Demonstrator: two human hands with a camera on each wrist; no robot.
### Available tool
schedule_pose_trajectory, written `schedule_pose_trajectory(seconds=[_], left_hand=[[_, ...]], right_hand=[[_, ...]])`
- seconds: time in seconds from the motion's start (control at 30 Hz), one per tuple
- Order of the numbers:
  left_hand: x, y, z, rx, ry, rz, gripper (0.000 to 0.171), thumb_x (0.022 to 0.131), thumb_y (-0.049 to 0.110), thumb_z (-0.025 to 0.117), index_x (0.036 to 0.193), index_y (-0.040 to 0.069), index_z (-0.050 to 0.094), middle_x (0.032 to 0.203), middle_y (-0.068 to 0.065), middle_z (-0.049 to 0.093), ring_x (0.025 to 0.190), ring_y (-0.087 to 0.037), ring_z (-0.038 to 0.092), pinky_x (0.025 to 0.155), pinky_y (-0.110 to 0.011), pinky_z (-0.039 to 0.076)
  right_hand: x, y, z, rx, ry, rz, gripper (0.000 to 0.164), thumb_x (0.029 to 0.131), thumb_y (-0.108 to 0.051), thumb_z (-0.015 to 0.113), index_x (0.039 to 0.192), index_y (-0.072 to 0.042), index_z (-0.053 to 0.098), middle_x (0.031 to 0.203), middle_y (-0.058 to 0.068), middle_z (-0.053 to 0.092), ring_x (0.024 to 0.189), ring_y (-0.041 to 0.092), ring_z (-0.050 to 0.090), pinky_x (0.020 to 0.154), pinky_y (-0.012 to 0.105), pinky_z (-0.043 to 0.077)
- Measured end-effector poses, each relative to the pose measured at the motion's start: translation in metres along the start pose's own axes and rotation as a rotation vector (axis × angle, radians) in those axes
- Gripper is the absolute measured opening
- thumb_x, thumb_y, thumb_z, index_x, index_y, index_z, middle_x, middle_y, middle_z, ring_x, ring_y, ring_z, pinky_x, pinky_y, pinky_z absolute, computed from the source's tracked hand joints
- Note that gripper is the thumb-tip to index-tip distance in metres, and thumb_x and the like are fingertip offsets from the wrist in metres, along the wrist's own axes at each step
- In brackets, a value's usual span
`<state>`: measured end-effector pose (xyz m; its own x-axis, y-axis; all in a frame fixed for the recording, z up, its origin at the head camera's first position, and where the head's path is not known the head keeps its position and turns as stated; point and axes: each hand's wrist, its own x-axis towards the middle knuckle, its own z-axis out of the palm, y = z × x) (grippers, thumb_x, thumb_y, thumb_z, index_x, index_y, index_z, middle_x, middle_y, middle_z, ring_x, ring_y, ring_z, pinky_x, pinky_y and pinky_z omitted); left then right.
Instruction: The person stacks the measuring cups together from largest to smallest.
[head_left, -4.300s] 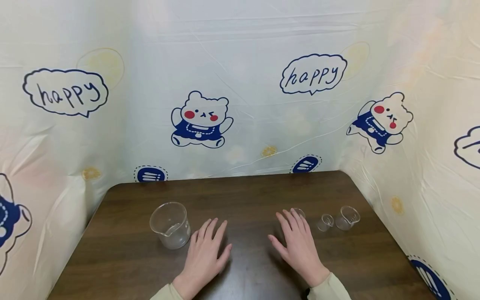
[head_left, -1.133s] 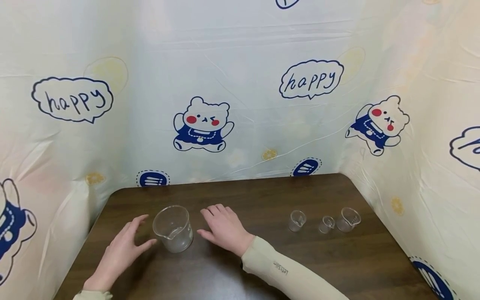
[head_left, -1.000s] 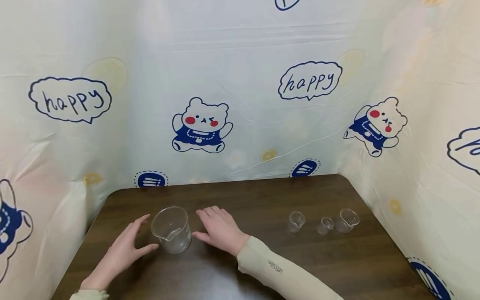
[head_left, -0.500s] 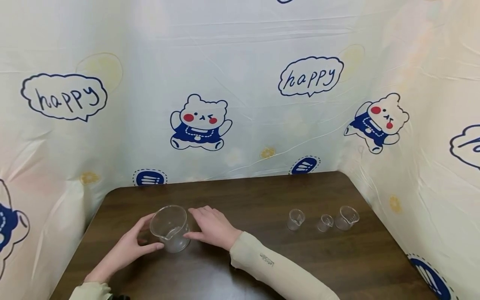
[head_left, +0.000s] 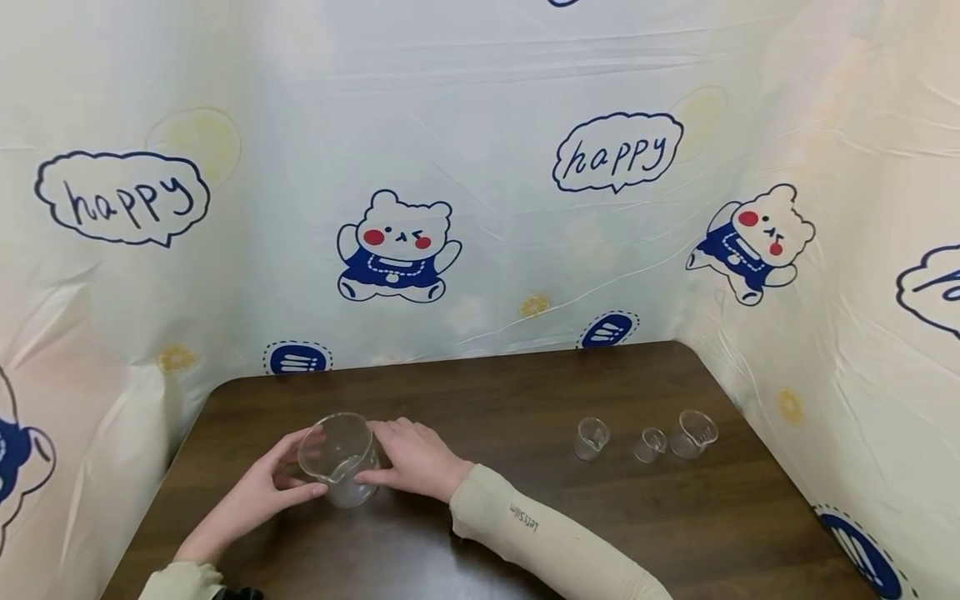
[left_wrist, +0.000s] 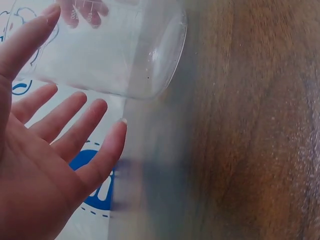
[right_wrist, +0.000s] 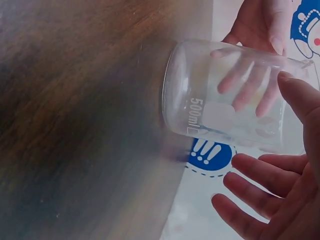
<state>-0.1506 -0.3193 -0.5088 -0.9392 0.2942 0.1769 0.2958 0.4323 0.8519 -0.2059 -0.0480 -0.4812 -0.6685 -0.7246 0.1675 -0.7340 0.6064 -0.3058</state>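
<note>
A large clear glass beaker (head_left: 347, 492) stands upright on the left of the table, between both hands. In the right wrist view the beaker (right_wrist: 192, 85) bears a "500ml" print. My left hand (head_left: 262, 492) reaches around its left side, thumb in front and relaxed fingers behind. From the right, my right hand (head_left: 423, 458) reaches in with its thumb at the front of the glass. In the right wrist view, the right hand's lower fingers spread out below the wall. The left fingers (left_wrist: 75, 120) look loosely spread beside the glass in the left wrist view.
Three smaller glass beakers stand at the right: a small beaker (head_left: 592, 442), a tiny beaker (head_left: 649, 447) and a medium beaker (head_left: 692, 437). The brown wooden table (head_left: 510, 400) is enclosed by a printed curtain (head_left: 495, 167) at the back and sides.
Both hands, earlier at mid-table, have come to either side of the large beaker. Over the last second they have drawn closer to its wall. The beakers stand where they were.
</note>
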Motion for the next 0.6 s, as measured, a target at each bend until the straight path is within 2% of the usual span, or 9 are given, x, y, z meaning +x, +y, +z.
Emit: schedule_pose_trajectory(seconds=[0.27,0.6], left_hand=[[0.0016,0.003,0.0023,-0.01,0.025,0.005,0.069,0.089,0.006,0.083,0.149,0.003,0.049,0.139,-0.028,0.059,0.117,0.006,0.059,0.079,-0.029,0.059],[0.0003,0.0092,0.0038,0.019,0.047,-0.019,0.067,0.088,0.011,0.084,0.147,0.003,0.052,0.137,-0.025,0.062,0.116,0.002,0.062,0.081,-0.032,0.059]], right_hand=[[0.001,-0.0003,-0.0031,0.106,-0.018,0.03,0.069,0.094,-0.06,0.07,0.147,-0.019,0.057,0.122,-0.01,0.07,0.101,0.004,0.062,0.086,0.02,0.052],[0.0014,0.0013,-0.0033,0.132,-0.016,0.037,0.068,0.093,-0.06,0.071,0.145,-0.018,0.059,0.12,-0.011,0.07,0.102,0.004,0.063,0.088,0.021,0.052]])
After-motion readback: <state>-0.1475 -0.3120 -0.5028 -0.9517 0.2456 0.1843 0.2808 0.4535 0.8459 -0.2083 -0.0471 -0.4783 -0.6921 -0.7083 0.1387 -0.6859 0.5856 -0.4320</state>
